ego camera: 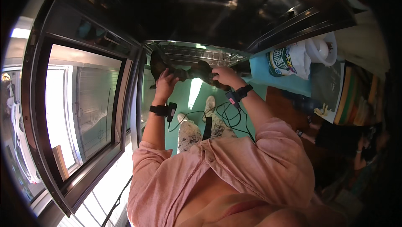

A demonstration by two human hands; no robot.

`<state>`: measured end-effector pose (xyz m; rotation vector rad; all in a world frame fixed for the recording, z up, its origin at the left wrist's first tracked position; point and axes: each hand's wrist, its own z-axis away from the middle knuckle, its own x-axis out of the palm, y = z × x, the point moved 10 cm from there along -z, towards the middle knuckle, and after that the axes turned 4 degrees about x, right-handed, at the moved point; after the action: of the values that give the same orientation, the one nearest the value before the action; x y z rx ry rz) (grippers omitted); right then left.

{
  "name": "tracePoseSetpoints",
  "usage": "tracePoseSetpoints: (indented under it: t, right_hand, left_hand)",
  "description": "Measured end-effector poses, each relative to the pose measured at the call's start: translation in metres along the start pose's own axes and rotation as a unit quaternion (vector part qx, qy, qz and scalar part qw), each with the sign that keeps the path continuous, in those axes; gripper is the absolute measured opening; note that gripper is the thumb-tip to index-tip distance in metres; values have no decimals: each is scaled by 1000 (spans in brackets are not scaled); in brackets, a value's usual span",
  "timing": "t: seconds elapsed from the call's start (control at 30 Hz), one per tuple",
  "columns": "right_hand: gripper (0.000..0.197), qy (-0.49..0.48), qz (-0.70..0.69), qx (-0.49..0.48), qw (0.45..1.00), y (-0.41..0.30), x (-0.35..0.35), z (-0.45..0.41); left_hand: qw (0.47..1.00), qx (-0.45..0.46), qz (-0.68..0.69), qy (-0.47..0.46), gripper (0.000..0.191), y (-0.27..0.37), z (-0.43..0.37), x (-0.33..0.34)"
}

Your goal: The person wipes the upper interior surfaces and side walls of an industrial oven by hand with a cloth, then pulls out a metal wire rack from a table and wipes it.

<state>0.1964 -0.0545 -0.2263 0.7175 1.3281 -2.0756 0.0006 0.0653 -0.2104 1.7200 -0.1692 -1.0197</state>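
Both hands are on a dark, bunched, limp thing (201, 68) that looks like cloth, though its kind is hard to make out in the shadow. My left hand (166, 82) grasps it towards its left end, and a piece hangs past my fingers. My right hand (226, 76) has the right end, with another piece drooping below. Just beyond my hands is the low front of a dark steel cabinet (194, 10), with wire racks (201, 52) showing inside. Its glass-paned door (94, 111) stands swung out at my left.
At the right, a printed plastic pack (282, 62) and a white bowl (322, 49) sit by a light-blue surface (282, 84). Black cables (224, 117) loop from my wrist straps above the green floor (185, 98). Another person (337, 139) is farther right.
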Motion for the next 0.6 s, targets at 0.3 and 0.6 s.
tracePoseSetpoints:
  t: [0.3, 0.6]
  right_hand:
    - [30, 63, -216, 29, 974, 10, 67, 14]
    - [37, 1, -704, -123, 699, -120, 33, 58]
  left_hand:
    - [942, -117, 303, 86, 23, -73, 19, 5]
    - [886, -76, 444, -108, 60, -49, 51, 83]
